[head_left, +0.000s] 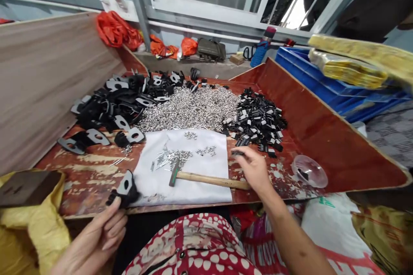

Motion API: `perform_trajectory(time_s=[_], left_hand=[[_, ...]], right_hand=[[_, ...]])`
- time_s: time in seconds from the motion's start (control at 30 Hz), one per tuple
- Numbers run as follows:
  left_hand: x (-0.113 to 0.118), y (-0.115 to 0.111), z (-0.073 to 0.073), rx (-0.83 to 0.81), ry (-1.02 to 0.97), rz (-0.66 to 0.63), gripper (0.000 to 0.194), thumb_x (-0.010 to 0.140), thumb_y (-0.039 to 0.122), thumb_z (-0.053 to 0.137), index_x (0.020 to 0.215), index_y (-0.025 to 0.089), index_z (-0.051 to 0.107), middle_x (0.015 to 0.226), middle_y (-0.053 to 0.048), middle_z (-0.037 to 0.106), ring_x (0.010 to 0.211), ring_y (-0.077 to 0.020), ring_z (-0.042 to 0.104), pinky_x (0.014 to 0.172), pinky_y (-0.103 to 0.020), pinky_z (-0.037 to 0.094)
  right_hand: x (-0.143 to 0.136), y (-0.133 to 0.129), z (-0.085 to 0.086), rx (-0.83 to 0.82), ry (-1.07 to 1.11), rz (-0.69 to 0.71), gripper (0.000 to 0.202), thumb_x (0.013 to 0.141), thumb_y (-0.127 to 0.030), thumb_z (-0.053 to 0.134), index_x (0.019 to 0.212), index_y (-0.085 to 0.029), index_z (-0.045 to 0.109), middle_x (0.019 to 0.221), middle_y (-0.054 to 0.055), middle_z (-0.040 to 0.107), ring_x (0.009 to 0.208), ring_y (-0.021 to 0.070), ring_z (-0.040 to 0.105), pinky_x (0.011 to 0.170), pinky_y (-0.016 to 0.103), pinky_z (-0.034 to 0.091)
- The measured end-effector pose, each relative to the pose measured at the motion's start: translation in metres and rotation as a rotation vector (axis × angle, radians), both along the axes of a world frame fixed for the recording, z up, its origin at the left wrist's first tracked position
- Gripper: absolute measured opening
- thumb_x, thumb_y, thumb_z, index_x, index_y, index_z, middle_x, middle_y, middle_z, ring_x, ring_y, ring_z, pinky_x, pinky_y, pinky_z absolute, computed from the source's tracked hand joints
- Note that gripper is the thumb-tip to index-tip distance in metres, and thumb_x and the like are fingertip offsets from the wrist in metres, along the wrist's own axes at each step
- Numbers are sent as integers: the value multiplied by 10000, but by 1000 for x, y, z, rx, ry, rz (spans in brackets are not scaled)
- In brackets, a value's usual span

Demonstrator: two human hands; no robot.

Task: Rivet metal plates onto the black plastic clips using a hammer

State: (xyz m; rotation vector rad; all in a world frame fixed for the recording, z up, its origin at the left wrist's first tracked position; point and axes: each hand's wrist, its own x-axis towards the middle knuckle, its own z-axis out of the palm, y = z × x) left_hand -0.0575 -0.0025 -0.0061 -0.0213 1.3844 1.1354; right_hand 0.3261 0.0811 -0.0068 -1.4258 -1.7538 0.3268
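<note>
My left hand (109,223) pinches a black and grey plastic part (127,189) at the front edge of the worktop. My right hand (253,167) holds a small black clip (238,153) between thumb and fingers, right of the white cloth (193,193). A hammer (209,179) lies across the cloth, its handle end beside my right hand. Thin pins and small metal pieces (180,157) rest on the cloth near the hammer head. Behind it spreads a heap of shiny metal pieces (193,107), with large black and grey parts (112,103) to its left and small black clips (258,118) to its right.
A clear plastic bowl (309,172) stands at the right of the red worktop (90,189). Raised boards flank both sides. A dark block (29,187) sits on yellow wrapping at the left. Blue crates (338,90) with yellow packs stand beyond the right board.
</note>
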Motion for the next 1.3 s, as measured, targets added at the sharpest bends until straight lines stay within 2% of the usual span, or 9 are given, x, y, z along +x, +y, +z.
perform_trajectory(time_s=[0.13,0.23,0.33,0.47,0.83,1.03,1.1,1.2,1.3], left_hand=[[-2,-27,-1,28,52,38,291,731,326,846,726,200,583,622,44,535,504,-121,523,433,-217,494],[8,-39,11,88,252,-14,401,561,348,946,873,203,740,942,-25,706,711,-182,649,569,-266,592],[31,-37,26,205,333,-172,433,489,378,975,831,169,810,1262,-80,644,865,-228,643,617,-278,617],[63,-21,35,415,167,-347,305,657,404,903,852,177,840,1136,-102,640,880,-218,604,619,-255,596],[69,-18,20,584,178,-444,269,761,468,812,841,212,835,999,-92,602,829,-212,572,624,-266,560],[51,-22,13,553,440,-420,246,679,456,848,701,214,817,1422,-146,525,972,-330,626,656,-334,584],[40,-25,14,537,431,-450,234,678,436,850,671,207,800,1449,-142,538,983,-337,624,630,-315,570],[24,-29,12,512,377,-466,253,693,453,842,699,203,803,1091,-150,696,881,-294,616,610,-283,536],[14,-33,7,498,361,-395,259,723,460,833,791,210,821,867,-81,678,738,-211,569,611,-261,507]], right_hand=[[-65,-23,10,-3,182,190,190,914,-196,624,999,-253,784,970,43,781,980,221,729,930,365,580],[-98,-33,17,18,222,266,211,899,-163,638,1015,-261,784,926,15,792,870,198,743,1080,444,508],[-126,-37,22,61,219,374,240,916,-140,613,1061,-255,765,949,7,788,901,186,730,1213,532,341],[-152,-42,22,119,188,452,260,912,-124,608,1067,-271,755,948,4,789,1039,208,703,1260,589,161],[-156,-68,17,125,123,457,414,922,-79,477,1232,-269,676,976,30,758,993,213,699,1230,628,182],[-160,-76,18,-153,215,613,383,973,-151,490,1271,-305,673,984,26,743,941,193,683,1166,499,372],[-158,-67,25,-229,171,738,371,976,-167,513,1283,-292,678,1009,27,751,965,184,686,1146,451,397],[-155,-38,39,-288,14,866,306,986,-182,549,1198,-309,729,945,-16,776,903,156,697,1164,448,350],[-167,7,45,-169,-307,655,232,985,-168,577,1068,-268,770,917,1,782,854,165,670,1120,459,337]])
